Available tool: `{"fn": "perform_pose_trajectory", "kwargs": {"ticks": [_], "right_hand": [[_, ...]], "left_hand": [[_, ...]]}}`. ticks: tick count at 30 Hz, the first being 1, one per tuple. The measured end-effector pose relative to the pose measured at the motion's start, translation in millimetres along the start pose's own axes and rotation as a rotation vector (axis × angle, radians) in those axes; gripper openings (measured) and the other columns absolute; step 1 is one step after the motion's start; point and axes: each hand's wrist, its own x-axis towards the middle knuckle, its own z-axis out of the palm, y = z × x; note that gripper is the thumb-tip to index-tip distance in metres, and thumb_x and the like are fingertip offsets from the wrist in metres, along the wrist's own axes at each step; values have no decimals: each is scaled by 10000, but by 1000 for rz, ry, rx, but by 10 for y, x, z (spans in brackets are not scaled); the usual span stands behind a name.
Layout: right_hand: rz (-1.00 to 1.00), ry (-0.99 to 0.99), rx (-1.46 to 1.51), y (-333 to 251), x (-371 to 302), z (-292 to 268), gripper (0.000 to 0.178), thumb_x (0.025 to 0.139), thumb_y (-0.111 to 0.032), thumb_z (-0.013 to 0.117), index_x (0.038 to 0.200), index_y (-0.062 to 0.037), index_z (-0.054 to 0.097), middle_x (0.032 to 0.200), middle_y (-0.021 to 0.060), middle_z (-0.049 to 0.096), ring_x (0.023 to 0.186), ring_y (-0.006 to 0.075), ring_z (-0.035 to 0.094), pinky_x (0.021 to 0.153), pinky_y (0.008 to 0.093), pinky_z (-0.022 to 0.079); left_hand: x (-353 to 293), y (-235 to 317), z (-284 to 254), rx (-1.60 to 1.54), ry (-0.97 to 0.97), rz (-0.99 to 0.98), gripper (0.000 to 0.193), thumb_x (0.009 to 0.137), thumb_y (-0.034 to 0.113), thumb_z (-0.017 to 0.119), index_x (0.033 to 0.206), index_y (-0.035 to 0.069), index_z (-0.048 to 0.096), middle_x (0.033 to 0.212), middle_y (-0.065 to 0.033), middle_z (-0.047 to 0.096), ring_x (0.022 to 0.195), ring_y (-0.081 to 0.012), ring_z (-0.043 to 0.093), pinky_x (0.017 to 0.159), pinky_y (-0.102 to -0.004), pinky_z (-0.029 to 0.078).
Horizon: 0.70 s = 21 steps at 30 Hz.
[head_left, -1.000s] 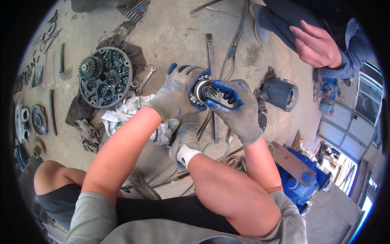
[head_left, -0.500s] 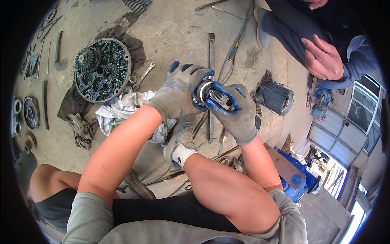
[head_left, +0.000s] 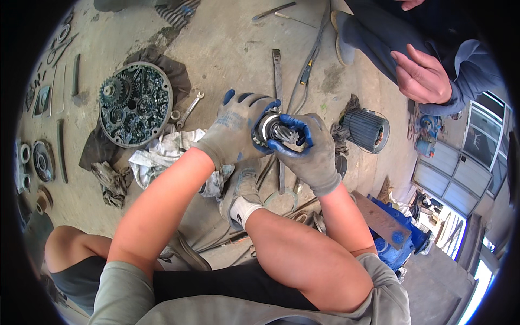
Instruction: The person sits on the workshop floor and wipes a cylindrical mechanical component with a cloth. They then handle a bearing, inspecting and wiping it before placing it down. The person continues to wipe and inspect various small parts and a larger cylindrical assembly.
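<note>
Steel-grey and dark, a compact gear shaft (head_left: 287,134) with spiralling teeth and a pale, bright collar is held in the air between two gloved hands, to the right of a round, gear-filled housing (head_left: 158,131) that sits on the floor. The left hand (head_left: 238,125), the one closer to the housing, curls its blue-coated fingers around the collar end. The right hand (head_left: 311,146), on the side away from the housing, arches thumb and fingers around the toothed end, their tips bracketing the collar's edge; how firmly they press cannot be told. The shaft looks like solid metal, so it is probably heavy for its size, quite rigid and hard to damage by squeezing, though a shiny film could make it slick. The broad collar seems the surest hold; the teeth may offer bite but also hard edges. Just right of the housing lies a wrench (head_left: 189,110); a stained white rag (head_left: 157,158) is bunched on its near side. Farther right of the housing lies a finned cylinder (head_left: 364,130).
</note>
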Motion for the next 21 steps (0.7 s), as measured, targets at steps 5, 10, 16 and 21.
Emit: {"fn": "perform_pose_trajectory", "kwargs": {"ticks": [5, 10, 16, 21], "right_hand": [[-82, 14, -97, 50, 63, 41, 557, 671, -115, 907, 1166, -44, 662, 1018, 134, 682, 900, 338, 698, 807, 411, 597], [-95, 10, -87, 70, 95, 78, 565, 646, -127, 905, 1137, -40, 638, 1051, 171, 643, 884, 361, 681, 774, 428, 580], [-37, 58, 66, 50, -18, -31, 595, 702, -111, 944, 1225, -34, 672, 1074, 155, 676, 918, 338, 702, 783, 426, 574], [74, 65, 87, 45, -191, -49, 538, 762, -144, 929, 1224, -29, 679, 1106, 163, 698, 978, 360, 722, 852, 436, 583]], "left_hand": [[0, 24, -23, 31, -9, 3, 901, 715, 419, 899, 1487, 102, 559, 1477, -127, 617, 1403, -350, 559, 1250, -629, 305], [13, 29, -35, 9, -30, -11, 907, 712, 412, 907, 1487, 102, 552, 1471, -139, 612, 1405, -357, 553, 1258, -631, 283], [-26, 72, -138, 93, -60, -17, 1033, 695, 461, 944, 1554, 109, 492, 1532, -150, 549, 1445, -381, 493, 1274, -603, 277], [-173, 155, -409, 56, 84, 135, 945, 701, 349, 970, 1498, 79, 541, 1458, -177, 585, 1348, -424, 535, 1172, -550, 418]]}}
